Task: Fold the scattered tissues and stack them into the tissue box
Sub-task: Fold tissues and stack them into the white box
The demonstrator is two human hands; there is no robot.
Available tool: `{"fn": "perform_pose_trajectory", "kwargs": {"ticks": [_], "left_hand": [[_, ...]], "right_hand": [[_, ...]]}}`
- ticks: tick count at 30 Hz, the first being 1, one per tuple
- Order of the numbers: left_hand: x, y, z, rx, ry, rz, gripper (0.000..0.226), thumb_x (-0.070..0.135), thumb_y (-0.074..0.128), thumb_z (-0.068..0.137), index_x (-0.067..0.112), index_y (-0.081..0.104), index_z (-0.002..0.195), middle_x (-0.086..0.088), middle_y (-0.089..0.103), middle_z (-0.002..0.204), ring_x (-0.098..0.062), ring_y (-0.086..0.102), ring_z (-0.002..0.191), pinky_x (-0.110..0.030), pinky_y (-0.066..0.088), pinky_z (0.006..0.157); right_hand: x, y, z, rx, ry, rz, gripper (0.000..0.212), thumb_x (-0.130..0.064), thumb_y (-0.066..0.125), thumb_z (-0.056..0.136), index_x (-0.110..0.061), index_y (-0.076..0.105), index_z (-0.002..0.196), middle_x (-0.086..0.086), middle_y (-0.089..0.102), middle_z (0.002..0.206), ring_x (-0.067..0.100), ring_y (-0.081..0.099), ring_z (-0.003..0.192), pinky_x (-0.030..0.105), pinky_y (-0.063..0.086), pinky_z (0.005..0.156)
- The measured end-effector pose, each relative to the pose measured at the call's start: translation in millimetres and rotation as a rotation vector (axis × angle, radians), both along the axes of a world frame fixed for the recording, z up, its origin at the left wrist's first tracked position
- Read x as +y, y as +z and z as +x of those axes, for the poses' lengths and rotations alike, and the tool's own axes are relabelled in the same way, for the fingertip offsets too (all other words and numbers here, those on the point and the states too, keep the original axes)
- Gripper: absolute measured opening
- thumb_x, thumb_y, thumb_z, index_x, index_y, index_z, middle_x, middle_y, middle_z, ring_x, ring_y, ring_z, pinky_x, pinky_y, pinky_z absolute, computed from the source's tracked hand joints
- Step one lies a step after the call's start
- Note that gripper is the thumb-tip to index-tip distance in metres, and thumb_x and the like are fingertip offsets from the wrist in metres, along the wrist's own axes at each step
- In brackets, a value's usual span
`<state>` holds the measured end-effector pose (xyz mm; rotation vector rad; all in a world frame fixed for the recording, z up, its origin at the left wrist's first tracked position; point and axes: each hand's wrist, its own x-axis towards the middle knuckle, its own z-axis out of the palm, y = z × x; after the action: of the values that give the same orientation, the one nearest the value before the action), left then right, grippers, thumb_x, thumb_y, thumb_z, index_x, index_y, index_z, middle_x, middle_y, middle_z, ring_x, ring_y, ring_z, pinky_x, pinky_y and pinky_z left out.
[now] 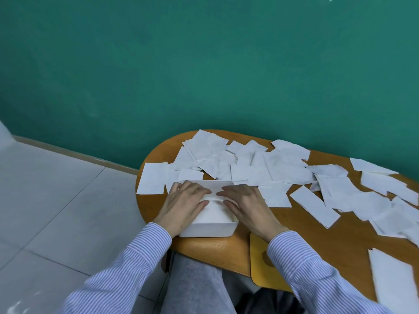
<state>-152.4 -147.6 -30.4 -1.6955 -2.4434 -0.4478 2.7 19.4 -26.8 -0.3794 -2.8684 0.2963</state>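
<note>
Many loose tissues [256, 165] behind box [207, 230]

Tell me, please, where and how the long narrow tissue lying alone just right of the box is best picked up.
Probably at its near right end. The long narrow tissue lies flat and diagonal on the table, and that end rests on bare wood, free of the scattered tissues. Come from the right with the right hand, slide fingers under the short edge and pinch. Its far end lies closer to other sheets.
</note>
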Motion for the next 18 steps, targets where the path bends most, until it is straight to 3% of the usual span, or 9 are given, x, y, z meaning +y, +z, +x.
{"fn": "perform_pose_trajectory", "kwargs": {"ticks": [6,8,10,14,18], "left_hand": [[27,2,36,0.208,-0.066,0.038,0.036,0.038,0.053,0.101,0.024,0.060,0.133,-0.002,0.060,0.139,-0.021,0.054,0.129,-0.038,0.044,0.103],[41,4,52,0.246,-0.111,0.034,0.036,0.038,0.046,0.102,0.024,0.061,0.132,-0.003,0.060,0.138,-0.021,0.054,0.129,-0.037,0.045,0.100],[55,5,71,0.228,-0.158,0.021,0.042,0.040,0.036,0.102,0.024,0.062,0.130,-0.002,0.062,0.136,-0.021,0.055,0.128,-0.036,0.045,0.097],[86,1,116,0.183,-0.266,0.004,0.040,0.042,0.043,0.102,0.023,0.059,0.134,-0.001,0.059,0.139,-0.020,0.053,0.129,-0.037,0.045,0.099],[121,-5,165,0.135,-0.369,-0.071,0.053,0.046,0.024,0.103,0.023,0.054,0.140,-0.001,0.053,0.146,-0.021,0.048,0.135,-0.039,0.043,0.105]], "right_hand": [[9,7,46,0.031,-0.097,0.161,0.038,-0.034,0.049,0.102,-0.032,0.050,0.140,-0.002,0.051,0.145,0.022,0.046,0.133,0.040,0.037,0.107],[13,7,66,0.036,-0.129,0.191,0.037,-0.034,0.052,0.100,-0.032,0.051,0.137,-0.002,0.053,0.144,0.022,0.049,0.130,0.039,0.041,0.103],[17,6,89,0.028,-0.168,0.219,0.039,-0.034,0.052,0.099,-0.033,0.050,0.138,-0.002,0.053,0.142,0.021,0.051,0.128,0.039,0.043,0.101],[33,-2,140,0.018,-0.260,0.209,0.042,-0.032,0.058,0.096,-0.031,0.051,0.138,-0.001,0.053,0.142,0.023,0.052,0.128,0.040,0.046,0.098],[49,-12,198,0.021,-0.387,0.156,0.044,-0.030,0.060,0.095,-0.035,0.049,0.137,-0.004,0.052,0.143,0.021,0.053,0.125,0.040,0.047,0.095]]}}
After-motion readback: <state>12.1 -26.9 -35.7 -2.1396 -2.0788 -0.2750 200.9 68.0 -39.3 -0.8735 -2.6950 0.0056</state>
